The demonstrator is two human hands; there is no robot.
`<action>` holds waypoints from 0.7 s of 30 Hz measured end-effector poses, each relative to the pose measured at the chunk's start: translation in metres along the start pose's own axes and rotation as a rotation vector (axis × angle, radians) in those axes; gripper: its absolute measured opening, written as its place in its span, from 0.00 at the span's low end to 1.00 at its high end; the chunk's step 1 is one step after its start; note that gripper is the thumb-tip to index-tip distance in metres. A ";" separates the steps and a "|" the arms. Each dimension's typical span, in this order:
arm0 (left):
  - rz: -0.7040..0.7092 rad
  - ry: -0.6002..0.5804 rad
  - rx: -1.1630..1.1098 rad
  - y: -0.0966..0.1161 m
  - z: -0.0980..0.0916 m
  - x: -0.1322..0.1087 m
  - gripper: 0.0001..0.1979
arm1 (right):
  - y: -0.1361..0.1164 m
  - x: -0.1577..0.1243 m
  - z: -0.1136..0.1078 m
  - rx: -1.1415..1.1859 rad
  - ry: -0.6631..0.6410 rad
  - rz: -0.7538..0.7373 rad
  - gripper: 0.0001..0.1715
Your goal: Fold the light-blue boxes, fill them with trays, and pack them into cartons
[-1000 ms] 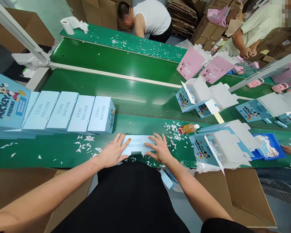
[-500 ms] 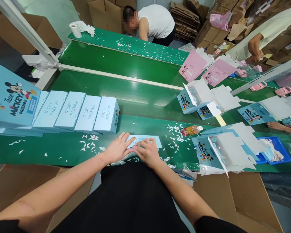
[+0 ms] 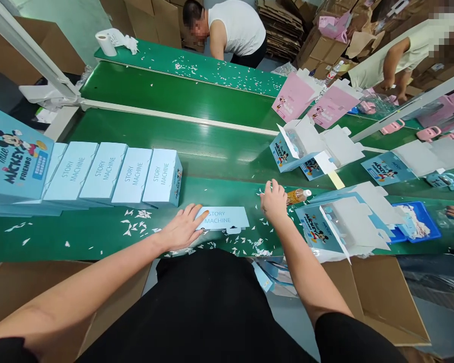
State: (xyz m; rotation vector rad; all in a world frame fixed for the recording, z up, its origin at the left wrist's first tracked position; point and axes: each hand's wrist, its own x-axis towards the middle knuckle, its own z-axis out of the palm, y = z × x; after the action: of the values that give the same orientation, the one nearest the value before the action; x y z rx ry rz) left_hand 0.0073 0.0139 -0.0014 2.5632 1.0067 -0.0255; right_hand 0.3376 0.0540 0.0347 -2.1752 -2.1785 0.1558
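A light blue box (image 3: 227, 216) with "STORY MACHINE" on its top stands before me on the green bench. A small white-edged tab sticks out from its near side. My left hand (image 3: 183, 227) lies with fingers spread on the box's left end. To the right, my right hand (image 3: 274, 201) is raised over the bench, fingers apart and nothing visible in it. Just beyond that hand lies a drink bottle (image 3: 298, 196) with a white cap, partly hidden by it. White paper scraps (image 3: 263, 247) are scattered around the box and under my right forearm.
Several blue boxes (image 3: 161, 174) stand in a row at left. Open blue boxes (image 3: 321, 229) and a blue tray (image 3: 433, 222) occupy the right. Pink boxes (image 3: 297, 96) stand beyond the white rail (image 3: 181, 117). Two co-workers are across the bench; another person's hand shows at far right.
My right hand has left the box's near edge and moved right, toward the bottle. The left hand stays on the box. The view has shifted slightly.
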 end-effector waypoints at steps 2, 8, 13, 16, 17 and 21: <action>0.006 -0.007 0.035 -0.001 0.000 0.001 0.28 | 0.009 -0.010 -0.001 0.031 -0.072 -0.140 0.33; 0.002 -0.024 0.118 0.000 -0.001 0.003 0.29 | -0.010 -0.058 0.026 0.295 -0.303 -0.658 0.32; 0.018 -0.014 0.073 -0.001 0.001 0.004 0.27 | -0.008 -0.057 0.046 0.289 -0.248 -0.697 0.22; 0.060 0.001 0.004 -0.004 0.004 0.004 0.27 | -0.005 -0.056 0.046 0.214 -0.265 -0.733 0.24; 0.073 0.008 -0.024 -0.006 0.006 0.004 0.27 | -0.005 -0.057 0.045 0.190 -0.274 -0.745 0.25; 0.089 0.033 -0.096 -0.011 0.010 0.005 0.26 | -0.005 -0.062 0.046 0.130 -0.286 -0.760 0.27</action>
State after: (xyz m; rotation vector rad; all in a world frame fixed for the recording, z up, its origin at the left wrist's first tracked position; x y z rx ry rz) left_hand 0.0050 0.0202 -0.0154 2.5249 0.8829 0.0878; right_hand 0.3275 -0.0093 -0.0088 -1.1898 -2.8701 0.5626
